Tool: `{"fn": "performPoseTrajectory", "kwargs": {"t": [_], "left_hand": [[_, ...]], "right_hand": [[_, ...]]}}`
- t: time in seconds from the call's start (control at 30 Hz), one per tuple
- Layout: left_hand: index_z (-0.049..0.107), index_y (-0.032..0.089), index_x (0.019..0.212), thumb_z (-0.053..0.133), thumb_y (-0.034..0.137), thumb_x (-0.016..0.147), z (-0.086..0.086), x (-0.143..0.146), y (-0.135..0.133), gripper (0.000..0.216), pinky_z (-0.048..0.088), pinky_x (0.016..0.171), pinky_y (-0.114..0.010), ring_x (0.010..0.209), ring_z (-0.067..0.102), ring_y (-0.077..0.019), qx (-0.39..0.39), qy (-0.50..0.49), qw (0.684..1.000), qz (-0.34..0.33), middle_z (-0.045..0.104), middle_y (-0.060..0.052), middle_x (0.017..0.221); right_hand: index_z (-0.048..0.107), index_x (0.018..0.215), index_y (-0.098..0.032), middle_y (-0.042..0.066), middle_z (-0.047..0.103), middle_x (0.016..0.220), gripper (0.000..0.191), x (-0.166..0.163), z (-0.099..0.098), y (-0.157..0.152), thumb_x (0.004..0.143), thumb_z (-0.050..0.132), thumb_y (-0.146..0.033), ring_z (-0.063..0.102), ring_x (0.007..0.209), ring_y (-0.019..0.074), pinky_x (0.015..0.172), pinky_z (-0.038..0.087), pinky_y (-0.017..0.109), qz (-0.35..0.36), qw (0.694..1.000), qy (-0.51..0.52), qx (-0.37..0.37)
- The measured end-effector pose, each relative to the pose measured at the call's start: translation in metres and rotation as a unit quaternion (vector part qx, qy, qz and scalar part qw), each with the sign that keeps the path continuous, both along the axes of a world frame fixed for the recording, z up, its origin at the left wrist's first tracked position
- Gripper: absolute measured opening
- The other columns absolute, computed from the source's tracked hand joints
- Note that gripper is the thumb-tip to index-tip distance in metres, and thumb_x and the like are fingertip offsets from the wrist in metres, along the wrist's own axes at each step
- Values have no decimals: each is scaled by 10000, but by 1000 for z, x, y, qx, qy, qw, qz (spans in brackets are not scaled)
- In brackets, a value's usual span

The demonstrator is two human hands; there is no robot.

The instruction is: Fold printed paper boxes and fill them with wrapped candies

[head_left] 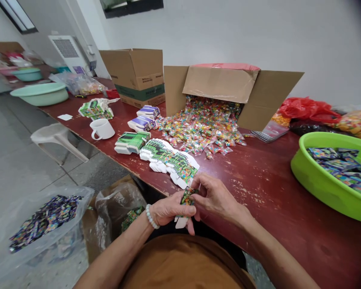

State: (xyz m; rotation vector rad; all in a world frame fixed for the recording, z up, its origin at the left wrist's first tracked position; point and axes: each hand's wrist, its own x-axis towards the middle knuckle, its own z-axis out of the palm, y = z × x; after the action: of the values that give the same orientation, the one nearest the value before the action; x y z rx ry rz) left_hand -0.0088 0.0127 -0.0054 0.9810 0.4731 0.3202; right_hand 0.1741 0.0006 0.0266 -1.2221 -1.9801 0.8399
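My left hand [173,208], with a beaded bracelet [152,216] at the wrist, grips a small green printed carton [187,197] whose white flaps stick out at the lower end. At the carton's upper end, the fingers of my right hand [212,192] are closed on its edge. Just beyond my hands, a fanned row of flat green cartons [168,158] lies on the red table [258,176]. Behind that row spreads a heap of small wrapped candies [198,128], spilling from a cardboard box [219,84] on its side.
Bundled green cartons [132,142], purple cartons [144,118] and a white mug [102,129] stand to the left. At the right is a green basin [327,188] of dark packets. Below left are a bag of packets [45,220] and a stool [57,138]. An upright box [138,76] stands behind.
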Motion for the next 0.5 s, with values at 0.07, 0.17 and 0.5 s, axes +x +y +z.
{"fn": "performPoseTrajectory", "kwargs": {"t": [0.07,0.17,0.5], "left_hand": [[621,158,970,786,460,682,-4,0,0,449,480,535,-238,540,668,-163,-2,6,1000,15,659,-39,776],[604,154,969,784,460,686,-7,-1,0,454,511,560,-257,560,664,-164,-3,19,999,33,659,-34,739],[595,148,868,827,375,617,-1,0,0,411,457,452,-205,440,598,-117,25,95,995,-10,660,-1,629]], "right_hand": [[578,763,-197,-40,560,669,198,0,2,0,705,562,-8,482,556,93,526,346,210,7,1000,-3,-3],[593,755,-189,-44,559,638,153,3,4,0,746,574,-38,474,538,87,526,342,210,20,999,-22,-15],[454,1059,-202,8,641,815,248,15,-8,7,863,604,-233,601,687,140,592,451,243,178,964,98,-169]]}}
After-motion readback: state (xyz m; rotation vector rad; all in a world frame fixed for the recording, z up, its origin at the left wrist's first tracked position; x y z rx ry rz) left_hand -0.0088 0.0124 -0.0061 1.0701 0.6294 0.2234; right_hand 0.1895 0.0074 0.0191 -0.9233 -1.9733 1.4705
